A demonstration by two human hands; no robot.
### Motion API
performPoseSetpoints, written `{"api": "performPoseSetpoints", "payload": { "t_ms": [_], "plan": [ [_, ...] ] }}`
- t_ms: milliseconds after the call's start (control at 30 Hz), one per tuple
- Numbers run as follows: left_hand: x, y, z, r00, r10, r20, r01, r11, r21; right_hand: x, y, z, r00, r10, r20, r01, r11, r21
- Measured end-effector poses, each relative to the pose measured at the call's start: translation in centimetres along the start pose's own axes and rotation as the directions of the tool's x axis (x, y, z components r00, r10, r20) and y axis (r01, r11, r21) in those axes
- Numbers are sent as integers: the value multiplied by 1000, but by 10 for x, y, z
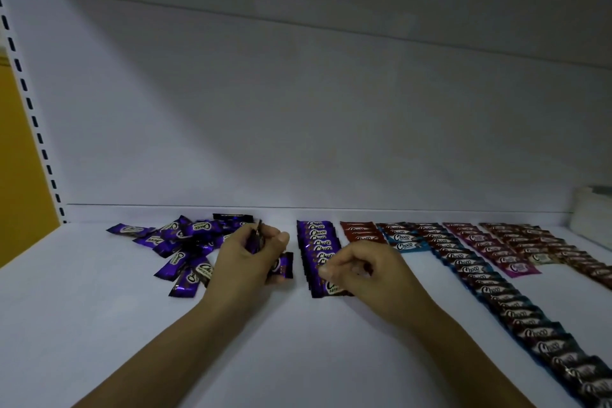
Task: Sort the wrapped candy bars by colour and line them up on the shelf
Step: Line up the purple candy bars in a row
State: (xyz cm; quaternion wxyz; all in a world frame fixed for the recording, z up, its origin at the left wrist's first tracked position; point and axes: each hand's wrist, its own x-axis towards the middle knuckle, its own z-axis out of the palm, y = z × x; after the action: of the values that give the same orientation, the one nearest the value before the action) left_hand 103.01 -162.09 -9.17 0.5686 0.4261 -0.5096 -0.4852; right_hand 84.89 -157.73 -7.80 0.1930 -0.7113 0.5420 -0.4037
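Several purple bars [254, 239] pinched in left hand [246, 260], beside loose pile [180, 243] on shelf [298, 351]. Curled right hand [362, 270] over near end of purple row [317, 240]; grip unclear. Step, likely: extending purple row. Next: lay one bar squarely at that end.

Purple bars [185, 242] are lying on the white shelf [99, 308] at eight o'clock. Red bars [361, 231], blue bars [516, 315] and pink bars [496, 252] are lying at four o'clock.

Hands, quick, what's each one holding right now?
Left hand: grips purple candy bars.
Right hand: curled over the purple row; grip cannot be told.
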Motion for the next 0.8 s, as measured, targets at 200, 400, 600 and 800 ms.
{"api": "performPoseSetpoints", "payload": {
  "t_ms": [200, 400, 600, 800],
  "plan": [
    [-7, 2, 12, 986, 154, 66, -154, 988, -5, 0, -13, 17, 999, -25, -20, 30, 963, 269],
    [-5, 6, 5, 985, 154, 81, -159, 986, 56, 3, -7, -2, 994, 93, -58, -60, 904, 423],
    [-7, 12, 2, 975, 158, 158, -166, 985, 41, 4, -4, -1, 992, 122, -21, -100, 889, 446],
    [-8, 10, 1, 981, 86, 175, -79, 996, -51, 2, -6, 4, 995, 65, 75, -95, 856, 507]
  ]
}}
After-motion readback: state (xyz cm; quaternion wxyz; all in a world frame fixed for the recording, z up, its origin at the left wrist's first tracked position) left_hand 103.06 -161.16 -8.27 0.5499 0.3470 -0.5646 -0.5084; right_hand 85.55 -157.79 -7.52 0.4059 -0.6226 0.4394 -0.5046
